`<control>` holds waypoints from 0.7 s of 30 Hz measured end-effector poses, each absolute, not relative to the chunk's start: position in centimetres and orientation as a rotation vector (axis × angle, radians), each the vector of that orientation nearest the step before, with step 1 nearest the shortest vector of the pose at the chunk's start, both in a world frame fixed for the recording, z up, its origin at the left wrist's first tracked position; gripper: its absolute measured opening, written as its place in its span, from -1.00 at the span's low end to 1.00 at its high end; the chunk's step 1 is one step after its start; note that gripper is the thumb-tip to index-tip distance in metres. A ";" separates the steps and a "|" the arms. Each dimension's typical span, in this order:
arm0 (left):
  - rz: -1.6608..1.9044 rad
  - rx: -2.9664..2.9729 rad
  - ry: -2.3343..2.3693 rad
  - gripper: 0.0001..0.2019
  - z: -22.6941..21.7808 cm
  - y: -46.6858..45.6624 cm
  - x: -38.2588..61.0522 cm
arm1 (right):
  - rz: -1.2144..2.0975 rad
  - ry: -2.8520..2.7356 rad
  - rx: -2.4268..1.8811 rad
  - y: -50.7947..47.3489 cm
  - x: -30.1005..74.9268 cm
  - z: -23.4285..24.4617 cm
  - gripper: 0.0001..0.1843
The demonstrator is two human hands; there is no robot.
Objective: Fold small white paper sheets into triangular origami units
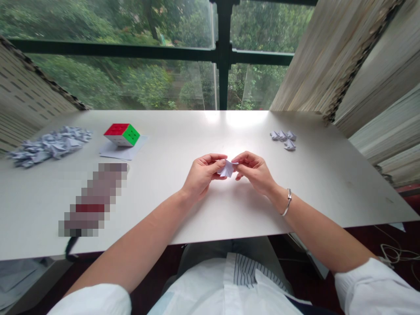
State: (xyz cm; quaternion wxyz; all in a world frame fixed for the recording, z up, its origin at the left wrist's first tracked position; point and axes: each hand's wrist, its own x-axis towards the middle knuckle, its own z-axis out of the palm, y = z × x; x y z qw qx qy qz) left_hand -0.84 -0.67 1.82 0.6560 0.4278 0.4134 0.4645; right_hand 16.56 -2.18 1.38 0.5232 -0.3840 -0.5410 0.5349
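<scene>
Head view: above the white table [197, 131], the left hand [201, 174] and right hand [257, 173] pinch a folded white paper piece [227, 169] between them; uneven pulling from either side could tear it or leave it misshapen.

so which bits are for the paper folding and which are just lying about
Probably the job:
folded paper held by left hand and right hand
paper pile, left
paper cluster, right
perhaps sheets under the cube

Seemingly just lying about:
cube
blurred object
</scene>
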 end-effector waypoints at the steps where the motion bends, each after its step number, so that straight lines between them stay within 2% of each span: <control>1: 1.055 0.971 0.939 -0.67 1.8 -0.7 -0.8 | 1.285 -1.294 -0.911 -2.2 16.5 1.4 -0.74; 11: 1.059 1.005 0.919 -0.79 2.2 -0.9 -0.5 | 1.245 -1.225 -0.929 -2.1 16.4 1.1 -0.76; 18: 1.106 0.964 0.907 -0.86 2.4 -1.1 -0.2 | 1.243 -1.291 -0.874 -2.4 16.3 1.3 -0.94; 21: 1.105 0.957 0.881 -0.87 2.4 -1.0 -0.2 | 1.245 -1.332 -0.885 -2.5 16.4 1.5 -0.95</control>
